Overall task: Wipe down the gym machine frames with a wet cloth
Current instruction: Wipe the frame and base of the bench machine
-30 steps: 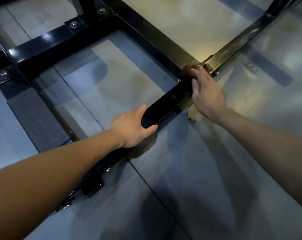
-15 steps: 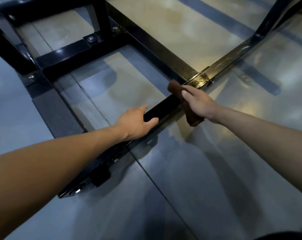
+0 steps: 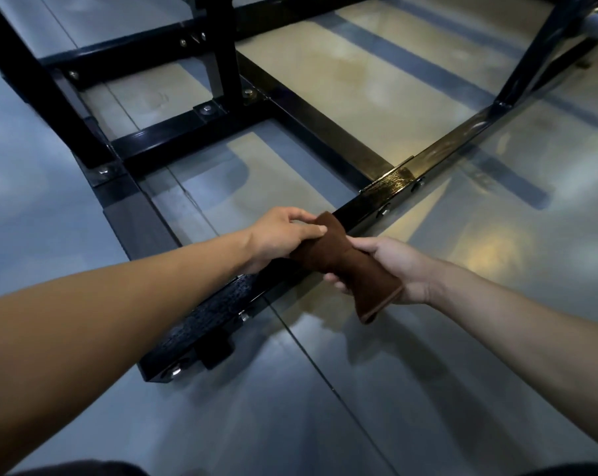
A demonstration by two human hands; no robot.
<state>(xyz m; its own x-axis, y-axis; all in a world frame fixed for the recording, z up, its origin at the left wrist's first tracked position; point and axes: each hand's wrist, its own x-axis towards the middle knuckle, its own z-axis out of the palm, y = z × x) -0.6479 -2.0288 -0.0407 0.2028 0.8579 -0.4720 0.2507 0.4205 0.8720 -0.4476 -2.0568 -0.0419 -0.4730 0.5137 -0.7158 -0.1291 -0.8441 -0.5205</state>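
- The brown cloth (image 3: 338, 257) is folded into a long strip and lies across the black frame bar (image 3: 366, 209); both hands hold it, one at each end, so it looks like they want to pull it tight over the bar.
- The left hand (image 3: 283, 235) pinches the far end of the cloth; its thumb lies on top and its fingers (image 3: 299, 214) curl round that end.
- The right hand (image 3: 390, 266) grips the near half of the cloth from below; its fingers (image 3: 335, 278) wrap under it; the loose end sticks out past the palm, toward the floor.
- My guess: the cloth is being set or folded again for the next rub along the bar; the bar runs on past the left fingers to a shiny joint plate (image 3: 398, 176), so that part may come next.
- Near the left arm, the end of the bar sits low with bolts (image 3: 175, 371) in it.
- The floor (image 3: 428, 389) under the hands is smooth, grey and shiny, with thin lines in it; past the fingers it glows yellow under a light; more black bars (image 3: 187, 128) cross there.
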